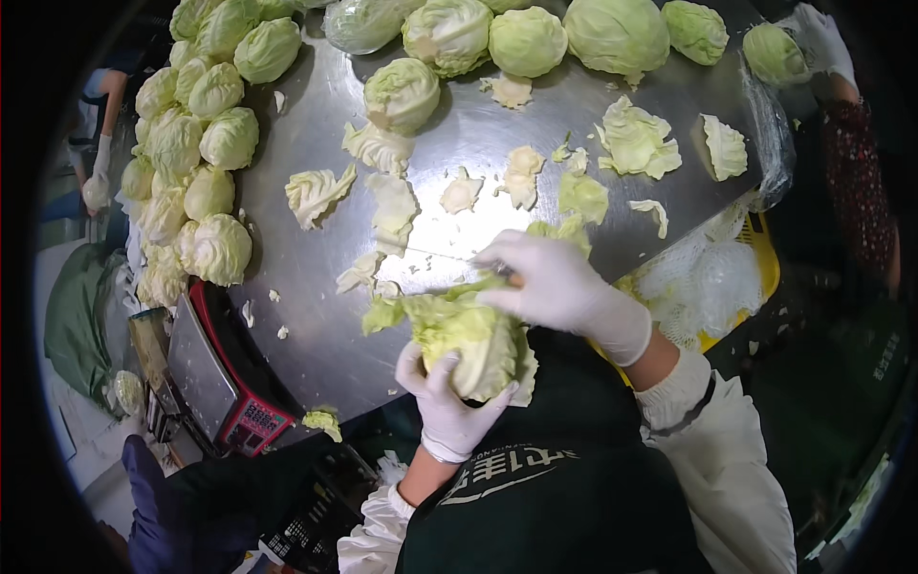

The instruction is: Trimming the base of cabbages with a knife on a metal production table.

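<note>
My left hand [455,412], in a white glove, cups a green cabbage [470,348] from below at the table's near edge. Loose outer leaves hang from the cabbage's top and right side. Over its upper right is my gloved right hand [552,283], blurred, with curled fingers close to the leaves. A small orange-brown thing [515,279] shows among those fingers; what it is, and whether they grip it, cannot be made out. Trimmed leaves [393,208] and cut stem pieces [461,191] lie on the steel table [301,337] beyond my hands.
Whole cabbages [527,41] line the far side, and more are heaped [172,143] at left. A red scale [237,387] stands at the left edge. Right of me, a yellow crate [764,251] holds netting. A co-worker's gloved hand [825,43] holds a cabbage [774,54].
</note>
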